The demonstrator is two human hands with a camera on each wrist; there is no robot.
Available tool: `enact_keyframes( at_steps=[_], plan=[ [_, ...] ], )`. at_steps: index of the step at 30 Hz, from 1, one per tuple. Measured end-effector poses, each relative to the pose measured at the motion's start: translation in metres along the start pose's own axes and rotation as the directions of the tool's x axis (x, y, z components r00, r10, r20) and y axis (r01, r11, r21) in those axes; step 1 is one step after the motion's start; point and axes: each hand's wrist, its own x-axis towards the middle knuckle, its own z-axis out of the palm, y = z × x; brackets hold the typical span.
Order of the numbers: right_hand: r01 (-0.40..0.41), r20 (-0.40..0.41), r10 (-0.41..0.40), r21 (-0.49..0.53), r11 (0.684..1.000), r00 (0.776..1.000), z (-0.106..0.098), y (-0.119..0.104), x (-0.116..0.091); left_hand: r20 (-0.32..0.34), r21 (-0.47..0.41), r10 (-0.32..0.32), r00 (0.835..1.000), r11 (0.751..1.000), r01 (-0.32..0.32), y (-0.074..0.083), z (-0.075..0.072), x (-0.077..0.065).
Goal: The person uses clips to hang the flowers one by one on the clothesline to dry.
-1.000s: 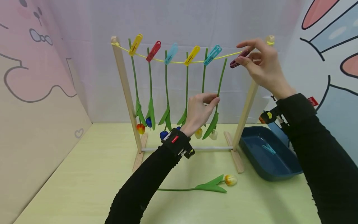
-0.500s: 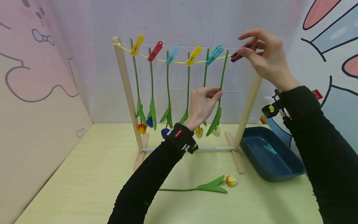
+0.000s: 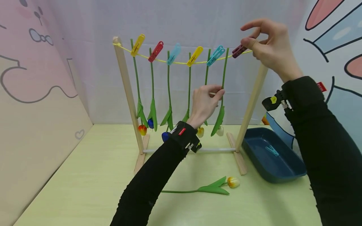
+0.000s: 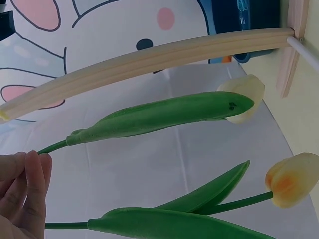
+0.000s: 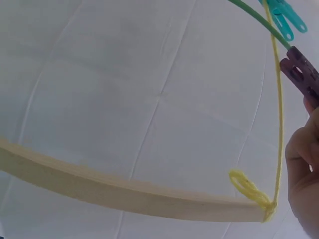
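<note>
My left hand (image 3: 206,102) pinches the green stem of a white tulip (image 3: 219,131) that hangs head down, its stem top at the yellow string (image 3: 240,54). In the left wrist view the fingertips (image 4: 35,169) meet on that stem, just above the leaf. My right hand (image 3: 270,47) holds a dark purple clothespin (image 3: 238,51) by its upper end, at the string just right of the stem. In the right wrist view the clothespin's (image 5: 301,72) tip is close to stem and string; whether it clips them I cannot tell.
Several tulips hang from the string under coloured clothespins (image 3: 194,56) on a wooden rack (image 3: 250,108). A yellow-white tulip (image 3: 233,182) lies on the table (image 3: 85,188) in front. On the right, a dark blue basin (image 3: 254,157) contains a light blue clothespin (image 3: 272,150).
My left hand has risen with the white tulip, bringing its stem top up past the string. My right hand has moved slightly up, and the purple clothespin is now at the string.
</note>
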Motion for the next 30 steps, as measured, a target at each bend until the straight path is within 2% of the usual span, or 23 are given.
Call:
enact_keyframes(
  at_steps=[8,17,30],
  plan=[
    [-0.061,0.028,0.061,0.002,0.998,0.998,0.0003,-0.0050,0.0058,0.001,0.009,-0.027,1.000,1.000,0.027,0.0025,0.0000,0.0029],
    [-0.039,-0.025,0.039,-0.022,0.999,0.999,0.0054,-0.0050,0.0070,0.003,0.013,-0.044,0.999,0.999,0.044,0.0051,0.0008,0.0041],
    [-0.087,0.009,0.087,-0.014,0.996,0.996,0.0084,-0.0060,0.0073,0.004,0.030,-0.039,0.999,0.999,0.039,0.0054,0.0006,0.0062]
  ],
)
